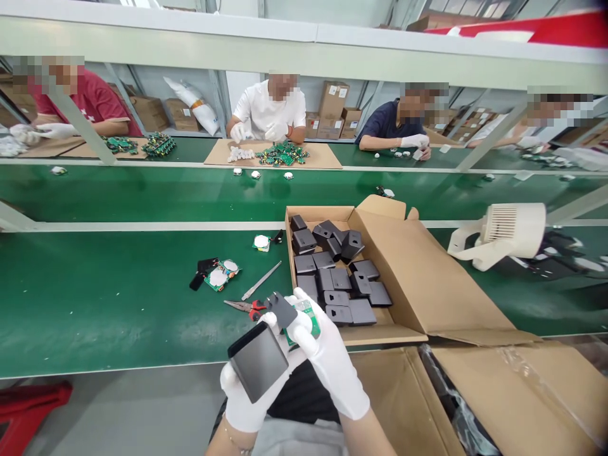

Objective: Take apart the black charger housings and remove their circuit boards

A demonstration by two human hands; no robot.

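White gloves cover both of my hands. My left hand (247,402) is closed round a black rectangular housing (258,362), tilted above my lap. My right hand (327,361) grips a green circuit board (308,316) with a dark grey plug-shaped part (281,310) at its left side. The two hands are close together at the table's front edge, and the glove fingers partly hide the board. Just behind them lie red-handled pliers (244,306) and a grey metal tool (261,280). A cardboard box (387,332) of black housings (337,297) stands right behind my right hand.
Circuit boards with white round parts (218,277) lie on the green table (118,297). A white fan (508,231) stands at the right. Below it is a large carton (522,392). Across the green belt (190,196), several people work at a bench behind a white frame.
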